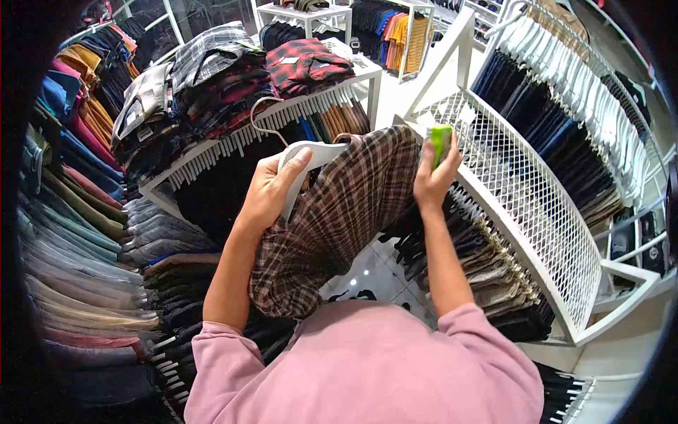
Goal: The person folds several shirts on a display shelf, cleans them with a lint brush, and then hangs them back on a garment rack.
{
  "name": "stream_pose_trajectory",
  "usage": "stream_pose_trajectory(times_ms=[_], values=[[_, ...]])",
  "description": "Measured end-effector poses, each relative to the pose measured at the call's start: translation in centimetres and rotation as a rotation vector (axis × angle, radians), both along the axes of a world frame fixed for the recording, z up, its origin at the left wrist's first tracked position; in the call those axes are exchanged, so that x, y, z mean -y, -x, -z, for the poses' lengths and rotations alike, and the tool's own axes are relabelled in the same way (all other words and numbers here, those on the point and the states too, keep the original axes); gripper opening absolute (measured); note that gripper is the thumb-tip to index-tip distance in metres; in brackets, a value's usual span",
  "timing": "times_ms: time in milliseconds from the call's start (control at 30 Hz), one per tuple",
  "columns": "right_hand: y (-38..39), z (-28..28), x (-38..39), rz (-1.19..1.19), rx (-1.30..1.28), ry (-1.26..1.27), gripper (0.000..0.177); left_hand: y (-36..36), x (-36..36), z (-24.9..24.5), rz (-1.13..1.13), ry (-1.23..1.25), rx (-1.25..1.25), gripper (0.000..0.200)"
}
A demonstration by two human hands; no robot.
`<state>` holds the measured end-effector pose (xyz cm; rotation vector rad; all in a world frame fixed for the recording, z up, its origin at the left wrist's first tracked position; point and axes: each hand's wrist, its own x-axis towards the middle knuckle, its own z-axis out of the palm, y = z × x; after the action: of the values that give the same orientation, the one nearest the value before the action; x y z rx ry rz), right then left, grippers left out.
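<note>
My left hand is closed round one arm of a white hanger, its thumb on top and the metal hook pointing up and away. A brown plaid shirt hangs from this hanger, bunched and draped in front of my chest. In my right hand, closed and raised at the shirt's right edge, is a small green brush with a pale, bristly-looking side. The shirt's lower part bends back toward my body, and the far side of its collar is hidden.
Folded plaid shirts are stacked on a white table ahead. To the right stands a white mesh bench with clothes hanging beneath it. Dark trousers hang beyond. Dense garment racks line my left side.
</note>
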<state>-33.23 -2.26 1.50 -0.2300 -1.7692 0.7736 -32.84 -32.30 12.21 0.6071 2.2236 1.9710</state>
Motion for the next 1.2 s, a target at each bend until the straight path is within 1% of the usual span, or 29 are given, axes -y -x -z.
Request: stream_pose_trajectory(times_ms=[33,67,133,167,200,267,300,333,367,400,433,467,500,533,567,600,633,667,733,800,833,867,900,933,1000,1067,1133,1167,1200], values=[[-1.4,-1.1,1.8,-0.152,0.036,0.069,0.062,0.1,-0.2,-0.3,0.028,-0.016,0.004,0.037],[-1.8,-1.7,3.2,-0.184,-0.053,-0.143,0.063,0.2,-0.5,-0.2,0.024,-0.017,0.009,0.037],[-2.9,-2.4,5.2,-0.306,0.048,-0.296,0.064,0.5,-1.3,0.1,0.111,-0.082,0.005,0.037],[-1.6,-1.6,4.7,-0.211,0.009,-0.325,0.064,0.7,-1.5,0.5,0.145,-0.118,0.009,0.037],[0.0,-0.5,3.6,-0.211,0.007,-0.325,0.064,0.8,-1.3,0.2,0.145,-0.118,0.008,0.037],[2.7,1.4,0.1,0.008,0.189,0.016,0.066,0.9,-0.8,-0.3,0.119,-0.039,-0.023,0.038],[2.8,1.1,-0.7,0.006,0.317,0.211,0.069,1.1,-0.4,-0.3,0.074,0.005,-0.016,0.041],[2.5,1.1,-0.9,0.011,0.175,0.073,0.07,1.3,-0.4,-0.4,0.071,0.005,-0.019,0.041],[2.5,1.5,-0.4,-0.032,0.146,0.065,0.068,1.6,-0.6,-0.4,0.033,-0.001,-0.021,0.042],[1.5,0.2,1.8,-0.075,0.121,0.056,0.066,1.9,-0.7,-0.4,-0.005,-0.007,-0.018,0.044],[0.1,-1.4,4.3,-0.235,0.132,0.041,0.062,2.6,-1.0,-0.3,0.006,-0.006,-0.034,0.045],[-1.0,-2.4,7.0,-0.304,0.077,-0.095,0.057,2.9,-1.6,-0.7,-0.012,0.007,-0.006,0.042],[-2.2,-2.3,10.2,-0.463,-0.005,-0.121,0.057,4.0,-2.5,-0.1,-0.012,-0.064,-0.03,0.041],[-3.8,-1.3,12.9,-0.66,0.014,-0.129,0.061,5.4,-3.3,0.7,-0.012,-0.136,-0.059,0.039],[-5.6,0.2,15.6,-0.773,-0.018,-0.137,0.066,6.6,-3.9,0.8,-0.038,-0.191,-0.099,0.036],[-7.1,3.0,17.2,-0.907,-0.031,-0.209,0.072,7.2,-3.2,0.0,-0.037,-0.135,0.025,0.037],[-8.0,3.2,16.8,-1.148,-0.011,-0.36,0.074,7.6,-2.9,-0.5,-0.056,-0.131,0.018,0.036],[-8.7,3.2,16.0,-1.24,0.094,-0.534,0.076,7.7,-2.7,-0.8,-0.077,-0.128,0.011,0.036],[-8.5,2.3,14.4,-1.114,0.022,-0.459,0.08,7.2,-2.4,-0.7,-0.049,-0.164,-0.012,0.036],[-5.7,0.4,12.3,-0.831,-0.132,-0.306,0.074,6.0,-2.4,-0.5,0.026,-0.116,-0.045,0.036],[-5.0,-1.7,11.0,-0.674,-0.095,-0.254,0.071,5.3,-2.8,-0.2,0.094,-0.163,-0.005,0.036],[-3.1,-2.8,9.6,-0.496,-0.13,-0.286,0.069,4.3,-3.1,-0.2,0.107,-0.138,-0.064,0.037],[-1.8,-3.4,7.7,-0.371,-0.077,-0.278,0.066,3.6,-3.1,-0.2,0.142,-0.127,-0.056,0.038],[0.1,-2.8,5.4,-0.237,-0.084,-0.258,0.063,3.0,-2.9,-0.1,0.179,-0.114,-0.049,0.039],[2.4,-0.8,0.6,-0.025,0.145,0.061,0.062,2.4,-2.2,-0.3,0.184,-0.135,-0.088,0.04],[1.8,1.1,-3.6,0.103,0.364,0.189,0.063,2.0,-1.1,-0.9,0.184,-0.099,-0.037,0.041],[-1.3,-0.8,-2.4,0.04,0.166,0.221,0.064,2.0,-1.0,-0.8,0.207,-0.105,-0.023,0.042],[-3.1,-1.9,-1.0,0.031,0.128,0.154,0.065,1.7,-1.4,-1.0,0.211,-0.117,-0.046,0.043],[-5.2,-3.6,1.0,-0.072,0.121,0.132,0.067,1.6,-1.9,-1.0,0.223,-0.129,-0.068,0.043]])
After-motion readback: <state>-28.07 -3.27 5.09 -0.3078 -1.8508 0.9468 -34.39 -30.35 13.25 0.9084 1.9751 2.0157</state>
